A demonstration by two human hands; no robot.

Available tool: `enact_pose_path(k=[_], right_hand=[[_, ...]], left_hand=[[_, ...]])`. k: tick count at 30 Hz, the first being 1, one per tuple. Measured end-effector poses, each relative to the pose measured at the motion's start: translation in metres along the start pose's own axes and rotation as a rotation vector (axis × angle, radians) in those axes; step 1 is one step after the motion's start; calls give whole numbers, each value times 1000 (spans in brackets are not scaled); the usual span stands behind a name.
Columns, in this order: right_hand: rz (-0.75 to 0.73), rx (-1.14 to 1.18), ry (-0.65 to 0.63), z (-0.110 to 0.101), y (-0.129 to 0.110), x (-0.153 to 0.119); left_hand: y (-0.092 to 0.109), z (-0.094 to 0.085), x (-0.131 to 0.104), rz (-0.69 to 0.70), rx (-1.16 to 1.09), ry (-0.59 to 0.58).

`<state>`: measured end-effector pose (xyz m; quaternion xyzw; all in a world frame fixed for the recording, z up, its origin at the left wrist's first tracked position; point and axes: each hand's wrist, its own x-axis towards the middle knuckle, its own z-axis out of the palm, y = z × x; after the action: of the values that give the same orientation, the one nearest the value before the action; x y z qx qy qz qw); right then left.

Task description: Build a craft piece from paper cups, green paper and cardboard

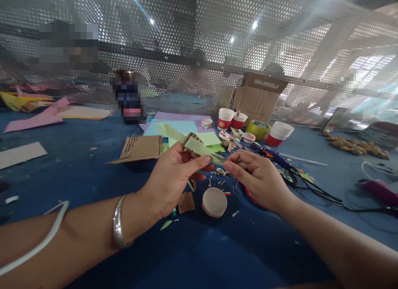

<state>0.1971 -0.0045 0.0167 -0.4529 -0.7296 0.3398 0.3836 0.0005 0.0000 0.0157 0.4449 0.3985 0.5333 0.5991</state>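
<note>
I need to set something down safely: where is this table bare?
Two patches look mostly bare: left, between the pale sheet and the cardboard, bar one tiny scrap; and at the near side, in front of the round cup piece. It is crowded beyond the right hand, with paper cups, tape, a blue glue gun and paper scraps.

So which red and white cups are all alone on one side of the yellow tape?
The stack of paper cups on the right of the yellow tape roll. The other paper cups stand close together on its left.
</note>
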Motion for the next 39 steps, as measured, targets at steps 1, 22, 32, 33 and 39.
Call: enact_pose_path(k=[1,22,32,33,39], right_hand=[[6,1,-2,0,0,0],[27,3,1,-1,1,-2],[29,20,-9,1,0,-1],[34,20,-10,1,0,-1],[22,-14,-4,0,-1,-2]], left_hand=[[-1,0,0,1,2,-7],[-5,-1,0,-16,9,-25],[-8,-1,0,-17,7,-65],[-8,-1,0,-16,11,-66],[-8,0,-1,-21,-8,-64]])
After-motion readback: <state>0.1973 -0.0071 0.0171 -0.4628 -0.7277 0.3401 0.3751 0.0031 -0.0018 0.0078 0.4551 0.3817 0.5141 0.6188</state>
